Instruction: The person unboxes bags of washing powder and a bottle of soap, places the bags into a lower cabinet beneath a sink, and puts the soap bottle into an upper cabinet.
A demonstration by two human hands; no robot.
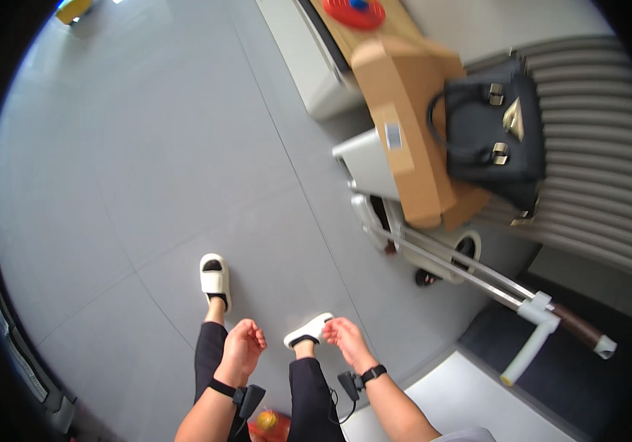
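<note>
My left hand [243, 349] hovers over my left shin, palm turned inward, its fingers loosely curled with small gaps and nothing seen in them. To its right my right hand [347, 342] hangs in the air near the white slipper [308, 329] on my right foot. Its fingers are slightly bent and apart, and it holds nothing. Neither hand touches an object. Another white slipper [216, 280] is on my left foot, farther forward. Each wrist wears a dark strap with a small black device. Low between my legs shows part of a red and yellow item [270, 425].
At right stand an open cardboard box [397, 96], a black handbag [494, 125] and a ribbed grey surface [595, 140]. A metal pole with a brown-gripped handle [573, 324] juts toward the lower right. A white cabinet [308, 66] stands beyond on the grey floor [146, 147].
</note>
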